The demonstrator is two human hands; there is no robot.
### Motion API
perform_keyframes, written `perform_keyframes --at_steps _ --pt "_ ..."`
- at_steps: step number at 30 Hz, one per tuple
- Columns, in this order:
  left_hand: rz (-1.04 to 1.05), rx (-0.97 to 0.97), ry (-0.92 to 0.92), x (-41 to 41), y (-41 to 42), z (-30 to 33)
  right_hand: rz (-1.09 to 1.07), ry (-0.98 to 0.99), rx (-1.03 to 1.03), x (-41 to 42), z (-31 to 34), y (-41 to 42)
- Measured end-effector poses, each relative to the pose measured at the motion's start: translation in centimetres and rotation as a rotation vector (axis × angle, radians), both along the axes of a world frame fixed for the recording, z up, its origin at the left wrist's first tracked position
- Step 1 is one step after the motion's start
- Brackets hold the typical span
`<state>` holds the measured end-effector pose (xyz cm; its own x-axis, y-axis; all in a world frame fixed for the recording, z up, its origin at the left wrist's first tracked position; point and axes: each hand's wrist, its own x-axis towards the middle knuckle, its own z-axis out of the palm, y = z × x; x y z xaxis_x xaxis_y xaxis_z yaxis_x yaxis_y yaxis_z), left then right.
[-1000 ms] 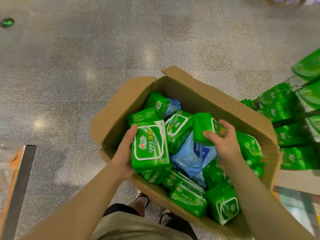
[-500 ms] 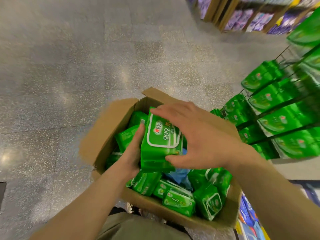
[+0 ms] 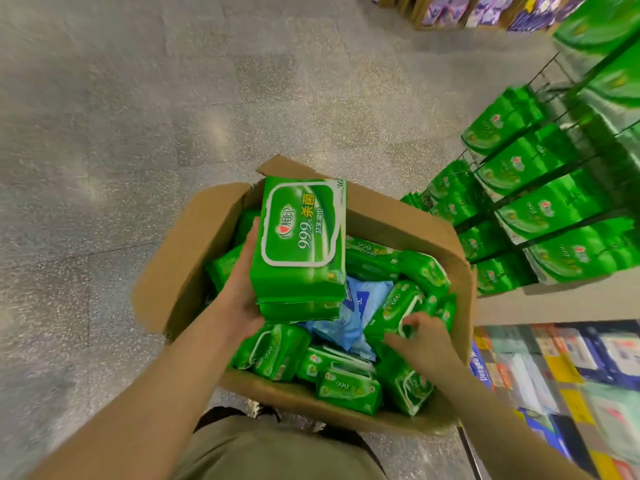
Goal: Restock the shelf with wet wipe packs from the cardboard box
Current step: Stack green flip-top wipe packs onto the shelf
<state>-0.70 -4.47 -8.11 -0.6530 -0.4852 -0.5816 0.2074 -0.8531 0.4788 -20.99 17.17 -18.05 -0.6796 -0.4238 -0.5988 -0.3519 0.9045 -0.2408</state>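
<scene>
Left hand (image 3: pixel 242 299) grips a stack of green wet wipe packs (image 3: pixel 301 244) printed "999"; right hand (image 3: pixel 420 344) pinches another green pack (image 3: pixel 394 306) inside the cardboard box (image 3: pixel 180 251).

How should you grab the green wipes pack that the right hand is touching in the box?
Probably by its long sides, coming from above. The green soft-plastic wet wipe pack lies tilted, label up, atop the others in the brown cardboard box, so only its top and edges are free. The right hand curls over its near end; the left hand holds a stack of green packs.
</scene>
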Motion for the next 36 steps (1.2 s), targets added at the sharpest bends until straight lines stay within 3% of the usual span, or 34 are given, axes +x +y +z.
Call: perform_keyframes --at_steps 4,14,19,23,27,31,36 --pt "0.001 -0.023 -0.020 0.0 0.4 0.6 0.173 0.053 0.190 1.7 -3.0 4.7" --pt "-0.049 -0.042 -0.165 0.2 2.3 2.2 0.279 0.163 0.061 3.4 -6.5 6.6" --pt "-0.143 -0.082 -0.188 -0.9 4.4 4.0 -0.041 0.130 -0.147 3.8 -3.6 6.4" --pt "-0.198 -0.131 -0.181 -2.0 6.5 5.4 -0.451 0.077 -0.537 3.5 1.0 7.0" --pt "-0.271 -0.123 -0.151 -3.2 9.4 7.0 -1.024 -0.414 -1.077 3.6 6.0 8.9" --pt "-0.357 -0.102 -0.118 -4.4 13.1 8.2 -1.134 -0.760 -1.421 4.0 10.8 12.4" --pt "-0.476 -0.114 -0.075 -6.6 19.5 9.5 -1.370 -0.715 -1.647 4.6 13.7 19.3"
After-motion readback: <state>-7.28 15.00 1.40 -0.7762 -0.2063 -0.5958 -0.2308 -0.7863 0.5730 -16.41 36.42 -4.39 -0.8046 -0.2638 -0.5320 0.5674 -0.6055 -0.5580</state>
